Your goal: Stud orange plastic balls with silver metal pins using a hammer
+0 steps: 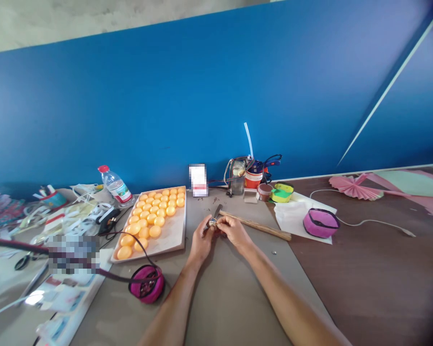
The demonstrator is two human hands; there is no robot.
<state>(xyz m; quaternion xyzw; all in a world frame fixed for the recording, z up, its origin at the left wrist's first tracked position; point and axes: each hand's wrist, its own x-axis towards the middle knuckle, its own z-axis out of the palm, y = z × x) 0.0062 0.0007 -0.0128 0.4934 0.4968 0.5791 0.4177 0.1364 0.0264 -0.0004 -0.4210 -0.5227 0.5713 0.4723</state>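
My left hand (201,242) and my right hand (235,234) meet over the middle of the grey mat. Between their fingertips is a small, shiny, round metal piece (212,222), partly covered by the fingers; its exact kind is too small to make out. The left fingers curl around its side, while the right thumb and forefinger pinch at its edge. Just beyond the hands lies a long wooden handle (263,227), slanting to the right. A dark metal piece (218,210) touches or lies by its far end, like a hammer head. Tiny dark bits are scattered on the mat behind.
Left of my hands stands a tray (179,233) of orange balls, with a magenta pouch (147,284) of small metal bits nearer me. A purple pouch (321,223) sits on white paper at right. A bottle (117,186), cables and jars line the blue partition (202,96).
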